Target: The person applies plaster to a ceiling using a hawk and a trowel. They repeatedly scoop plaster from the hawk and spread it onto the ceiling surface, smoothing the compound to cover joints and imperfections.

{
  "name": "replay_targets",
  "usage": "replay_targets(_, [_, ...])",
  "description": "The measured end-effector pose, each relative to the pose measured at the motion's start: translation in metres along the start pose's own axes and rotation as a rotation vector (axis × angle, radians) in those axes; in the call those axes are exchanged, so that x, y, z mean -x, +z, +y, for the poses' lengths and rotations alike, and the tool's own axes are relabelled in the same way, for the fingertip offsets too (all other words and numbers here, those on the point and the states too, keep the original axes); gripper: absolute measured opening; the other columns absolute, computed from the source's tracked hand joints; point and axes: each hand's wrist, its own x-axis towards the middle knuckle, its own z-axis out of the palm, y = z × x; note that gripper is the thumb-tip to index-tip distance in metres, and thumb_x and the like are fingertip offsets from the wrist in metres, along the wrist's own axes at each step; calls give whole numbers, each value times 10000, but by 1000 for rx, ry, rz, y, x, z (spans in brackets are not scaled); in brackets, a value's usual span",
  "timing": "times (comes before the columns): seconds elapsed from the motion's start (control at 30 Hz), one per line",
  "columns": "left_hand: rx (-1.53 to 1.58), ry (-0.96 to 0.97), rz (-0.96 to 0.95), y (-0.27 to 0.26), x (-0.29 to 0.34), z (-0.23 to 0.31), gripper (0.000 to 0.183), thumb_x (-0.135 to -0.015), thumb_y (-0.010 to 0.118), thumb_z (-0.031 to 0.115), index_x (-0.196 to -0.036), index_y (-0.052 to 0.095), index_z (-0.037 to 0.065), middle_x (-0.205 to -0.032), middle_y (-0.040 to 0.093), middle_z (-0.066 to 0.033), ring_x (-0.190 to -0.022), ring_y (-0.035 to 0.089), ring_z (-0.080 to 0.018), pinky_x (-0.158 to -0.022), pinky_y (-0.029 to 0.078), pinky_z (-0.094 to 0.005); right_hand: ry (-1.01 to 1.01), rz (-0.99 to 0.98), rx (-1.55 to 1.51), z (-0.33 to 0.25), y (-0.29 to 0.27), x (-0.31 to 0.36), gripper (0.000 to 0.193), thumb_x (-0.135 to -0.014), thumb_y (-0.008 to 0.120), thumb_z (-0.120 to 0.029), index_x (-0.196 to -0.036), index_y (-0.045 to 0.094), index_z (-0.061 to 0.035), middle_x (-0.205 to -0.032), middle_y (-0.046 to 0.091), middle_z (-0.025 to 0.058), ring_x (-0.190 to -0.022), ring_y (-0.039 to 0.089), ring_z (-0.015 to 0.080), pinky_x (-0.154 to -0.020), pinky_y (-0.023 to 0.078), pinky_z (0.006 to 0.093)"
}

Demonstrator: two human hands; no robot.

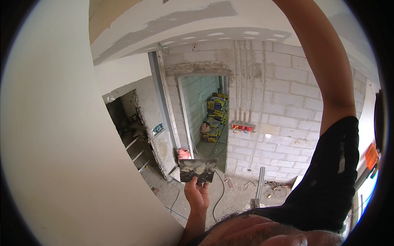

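Currently | L hand (198, 196): grip pinched on lower edge of dk smeared plate (198, 169), partly hid behind | R arm (318, 53) cut off up top; R hand out of frame, grip can't say

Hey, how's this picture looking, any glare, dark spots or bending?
Head view: the ceiling bows and the corners go black; head view: bright glare at the lower right rim; head view: the left opening sits in shadow, while the left hand and its smeared board are clear enough to make out.
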Motion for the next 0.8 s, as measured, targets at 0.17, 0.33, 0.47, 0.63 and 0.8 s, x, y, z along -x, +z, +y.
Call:
replay_targets(0.17, [-21,-7,-13,4,0,-1,385,-968,528,56,-1350,509,17,-1293,606,-127,-1147,623,-251,-980,544,-437,-62,95,307,4,-10,22,134,-919,637,-98,-989,743,-54,-1004,748,125,-988,703,269,-852,555,371])
replay_targets(0.33, [-12,40,18,-1,4,1,378,-959,546,74,-1331,521,8,-1265,622,-124,-1122,631,-248,-965,544,-414,-263,193,216,-20,-32,68,122,-895,651,-93,-986,729,-70,-968,742,64,-942,695,228,-848,529,327])
replay_targets(0.47, [-11,39,-18,10,5,4,349,-955,568,104,-1289,551,3,-1235,651,-125,-1098,654,-244,-931,561,-388,-178,207,-152,-42,-7,136,262,-917,669,-51,-1168,708,-114,-1085,742,43,-927,696,199,-860,555,354])
replay_targets(0.63, [77,-17,-149,25,5,6,356,-967,525,94,-1308,544,-6,-1263,655,-147,-1136,663,-264,-930,573,-402,22,-21,-1187,-88,71,257,384,-924,676,-27,-1281,697,-166,-1307,694,49,-1215,654,275,-1060,515,428])
replay_targets(0.8, [181,-59,-186,29,7,16,358,-973,508,101,-1315,537,-2,-1264,662,-139,-1140,668,-273,-958,572,-419,230,-573,-2065,-177,101,354,395,-918,708,-22,-1304,688,-105,-1330,680,93,-1219,641,236,-1021,519,367])
